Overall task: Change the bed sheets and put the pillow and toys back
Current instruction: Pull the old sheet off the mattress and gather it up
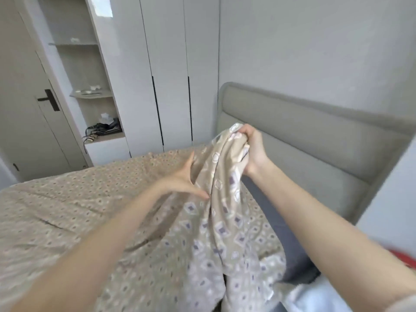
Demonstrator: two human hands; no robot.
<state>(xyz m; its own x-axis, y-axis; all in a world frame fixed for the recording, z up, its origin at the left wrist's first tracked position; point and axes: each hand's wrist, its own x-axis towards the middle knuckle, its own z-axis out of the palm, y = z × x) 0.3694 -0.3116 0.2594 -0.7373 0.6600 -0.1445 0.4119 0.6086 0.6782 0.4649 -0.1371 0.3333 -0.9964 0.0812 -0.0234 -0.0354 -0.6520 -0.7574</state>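
A beige patterned bed sheet [94, 212] covers most of the bed. My right hand [253, 149] grips a bunched corner of it and holds it lifted near the headboard. Beside the raised fold, my left hand [186, 176] has its fingers straight and spread, the thumb touching the cloth. Under the lifted corner a strip of dark grey mattress [267, 210] shows. No pillow or toy is clearly visible.
A grey padded headboard [315, 136] runs along the right wall. White wardrobe doors [171, 86] and an open shelf niche [99, 104] with small items stand beyond the bed. A door [27, 109] is at far left. Something red [405, 258] and pale blue fabric [315, 296] lie at lower right.
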